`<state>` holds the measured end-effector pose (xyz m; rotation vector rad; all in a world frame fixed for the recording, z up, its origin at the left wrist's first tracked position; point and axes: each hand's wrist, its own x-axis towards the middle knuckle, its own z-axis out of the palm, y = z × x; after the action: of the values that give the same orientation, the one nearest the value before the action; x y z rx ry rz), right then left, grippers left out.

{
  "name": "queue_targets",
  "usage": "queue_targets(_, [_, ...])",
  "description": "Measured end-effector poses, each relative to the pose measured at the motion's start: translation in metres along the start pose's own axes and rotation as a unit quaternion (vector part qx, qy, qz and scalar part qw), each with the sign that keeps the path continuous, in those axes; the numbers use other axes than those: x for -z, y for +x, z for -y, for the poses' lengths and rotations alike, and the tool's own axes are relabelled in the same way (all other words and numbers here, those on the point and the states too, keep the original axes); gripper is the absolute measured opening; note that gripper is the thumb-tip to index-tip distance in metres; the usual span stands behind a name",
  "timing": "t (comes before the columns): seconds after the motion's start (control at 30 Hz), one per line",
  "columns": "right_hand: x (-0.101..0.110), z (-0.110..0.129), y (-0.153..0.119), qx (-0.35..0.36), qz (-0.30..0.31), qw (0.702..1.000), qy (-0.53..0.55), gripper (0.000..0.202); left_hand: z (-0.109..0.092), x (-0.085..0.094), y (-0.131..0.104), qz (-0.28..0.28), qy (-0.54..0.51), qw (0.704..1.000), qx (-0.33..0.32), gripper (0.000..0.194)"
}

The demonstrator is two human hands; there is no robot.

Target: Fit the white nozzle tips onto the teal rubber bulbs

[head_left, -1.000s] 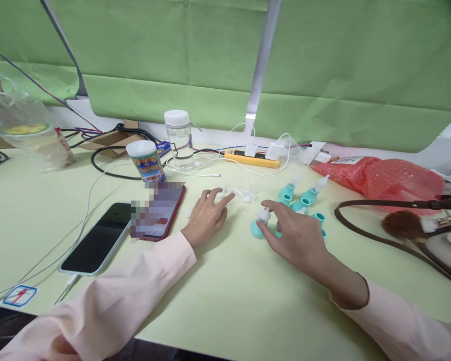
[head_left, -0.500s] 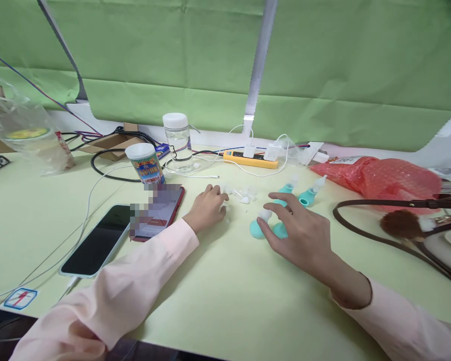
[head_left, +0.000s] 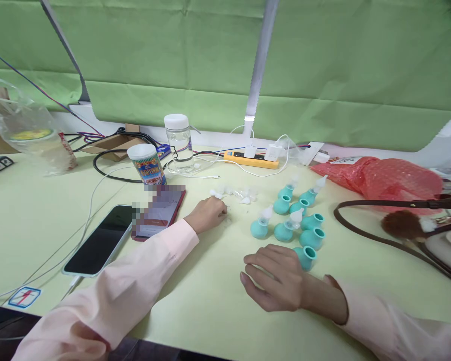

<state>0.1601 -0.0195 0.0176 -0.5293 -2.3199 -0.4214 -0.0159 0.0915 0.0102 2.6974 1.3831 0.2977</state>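
My left hand [head_left: 209, 214] rests on the table with its fingers curled in. What they hold, if anything, is hidden; faint clear bits show by the fingertips. Just beyond it lie several small translucent plastic nozzles [head_left: 244, 194]. My right hand [head_left: 274, 278] is low over the table, fingers stretched and slightly apart, holding nothing. Past it stand several teal rubber bulbs. One bulb [head_left: 305, 256] is partly covered by this hand, its mouth bare. A bulb with a clear tip [head_left: 259, 228] and another tipped bulb [head_left: 284, 230] stand upright; two more tipped bulbs are farther back.
At the left lie a dark-screened phone [head_left: 98, 240] on a cable and a red-cased phone [head_left: 161, 215]. Behind them stand a printed canister [head_left: 148, 165] and a clear jar [head_left: 179, 145]. A yellow power strip [head_left: 251, 160], red bubble wrap [head_left: 391, 180] and a bag strap [head_left: 379, 204] lie beyond.
My right hand has drawn back toward me from the tipped bulbs, uncovering several bulbs. My left hand has curled its fingers in, and more nozzles show behind it.
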Motion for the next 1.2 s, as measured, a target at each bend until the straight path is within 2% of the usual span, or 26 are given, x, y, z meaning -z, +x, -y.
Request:
queue_targets(0.3, [-0.018,0.007,-0.007,-0.025,0.005,0.998,0.060,0.023,0.011,0.012,0.015,-0.130,-0.036,0.988,0.075,0.019])
queue_targets(0.47, [-0.024,0.007,-0.009,-0.047,0.015,0.996,0.076,0.023,0.014,0.010,0.020,-0.167,-0.043,0.982,0.074,0.030])
queue_targets(0.6, [-0.026,0.007,-0.011,-0.060,0.026,0.994,0.087,0.023,0.015,0.003,0.026,-0.171,-0.023,0.982,0.077,0.032])
queue_targets(0.8, [-0.027,0.009,-0.012,-0.068,0.030,0.992,0.104,0.021,0.025,-0.003,0.034,-0.156,0.014,0.980,0.122,0.024])
queue_targets(0.97, [-0.027,0.010,-0.012,-0.070,0.039,0.991,0.110,0.021,0.028,-0.007,0.035,-0.151,0.036,0.976,0.151,0.035])
queue_targets(1.2, [-0.026,0.011,-0.013,-0.074,0.044,0.990,0.113,0.021,0.026,-0.007,0.036,-0.129,0.057,0.977,0.160,0.037])
